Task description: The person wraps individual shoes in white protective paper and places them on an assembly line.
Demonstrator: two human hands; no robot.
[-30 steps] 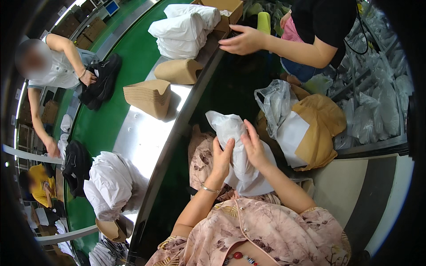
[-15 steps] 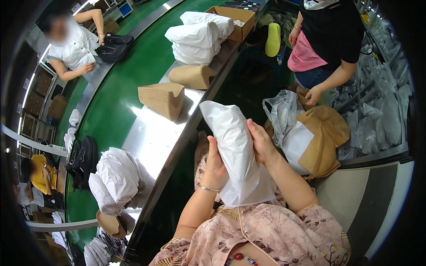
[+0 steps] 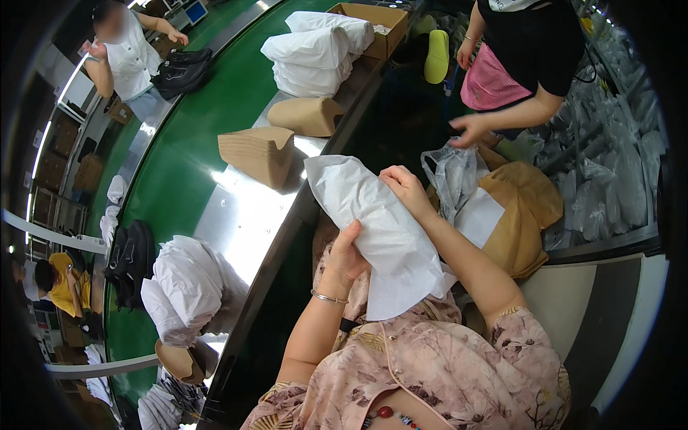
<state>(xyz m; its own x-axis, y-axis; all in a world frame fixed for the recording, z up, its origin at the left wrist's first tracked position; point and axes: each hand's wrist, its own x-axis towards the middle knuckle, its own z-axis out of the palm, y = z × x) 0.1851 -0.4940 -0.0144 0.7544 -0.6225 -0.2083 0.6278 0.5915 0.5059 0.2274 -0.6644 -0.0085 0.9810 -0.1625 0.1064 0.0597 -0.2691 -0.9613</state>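
White paper-wrapped bundle [image 3: 383, 229] is held upright above the lap, just right of the conveyor belt [image 3: 179, 179]. Left hand [image 3: 345, 258] clamps its lower side; right hand [image 3: 407, 190] pinches the upper edge, steadying the wrap.

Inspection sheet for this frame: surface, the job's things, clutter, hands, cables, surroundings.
Surface: green conveyor belt with a shiny metal edge.
Job's things: white paper-wrapped bundle, held tilted above the lap.
Clutter: brown paper wedges, white wrapped bundles, cardboard box, black shoes.
Hands: left hand grips the bundle's lower side; right hand rests on its upper edge.
Cables: nothing seen.
Surroundings: co-worker's hand reaching toward a grey plastic bag.
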